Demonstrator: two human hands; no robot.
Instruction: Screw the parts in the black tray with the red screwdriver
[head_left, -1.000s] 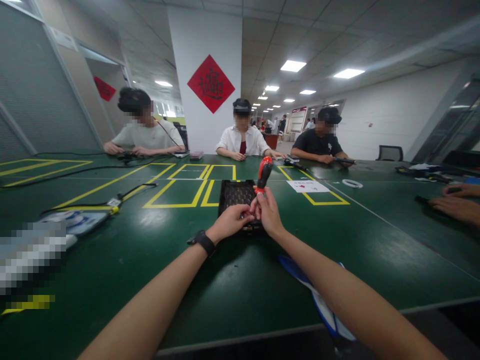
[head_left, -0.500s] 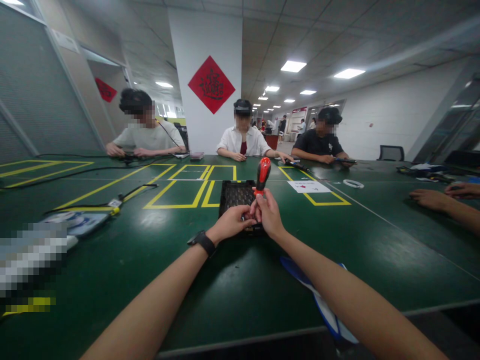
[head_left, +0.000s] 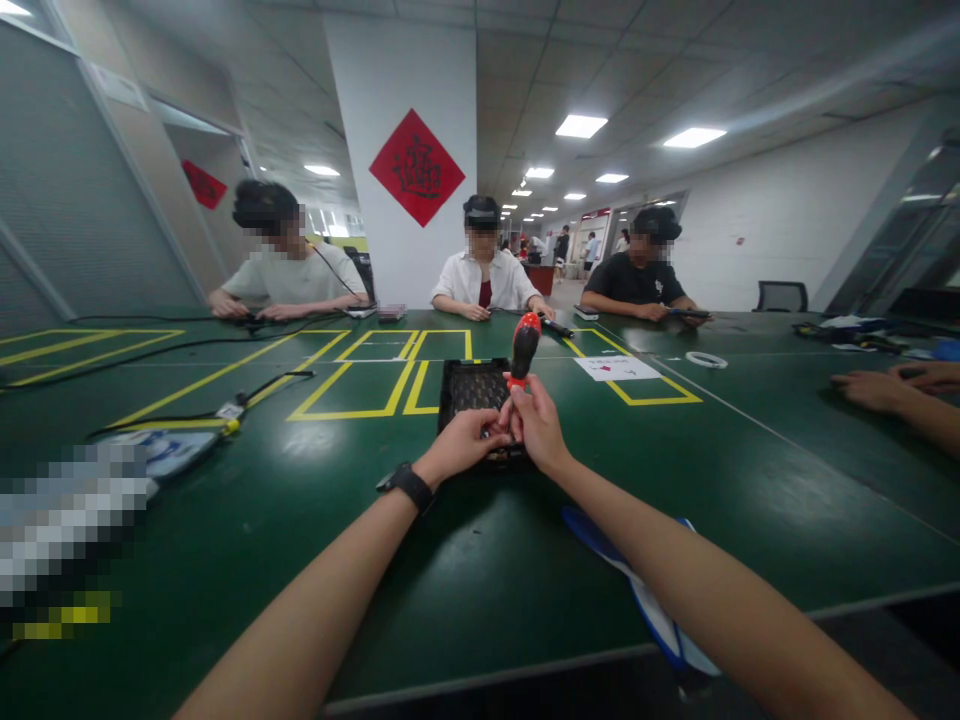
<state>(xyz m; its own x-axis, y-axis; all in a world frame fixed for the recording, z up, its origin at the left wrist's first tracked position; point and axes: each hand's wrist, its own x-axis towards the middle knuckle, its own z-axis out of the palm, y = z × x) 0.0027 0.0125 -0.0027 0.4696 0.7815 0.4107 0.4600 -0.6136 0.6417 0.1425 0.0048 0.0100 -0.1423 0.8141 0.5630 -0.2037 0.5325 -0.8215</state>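
My right hand [head_left: 540, 428] is closed around the lower part of a red and black screwdriver [head_left: 525, 346], whose handle points up. Close beside it, my left hand [head_left: 461, 445] has its thumb and fingers pinched together near the screwdriver's lower end. What sits in that pinch is too small and covered to tell. Both hands are over the near part of an open black case [head_left: 448, 392], which holds many small dark pieces. My fingers hide the front of its inside.
Yellow tape outlines mark the green table [head_left: 315, 520]. A white paper [head_left: 619, 368] and a white ring [head_left: 706, 360] lie to the right. A blue-and-white item [head_left: 649, 600] lies under my right forearm. Three people sit opposite; another person's hands [head_left: 874, 390] rest at the right.
My hands and the screwdriver stay almost in place over the case. Across the table, the middle person's outstretched hand has drawn back slightly leftward with a dark object.
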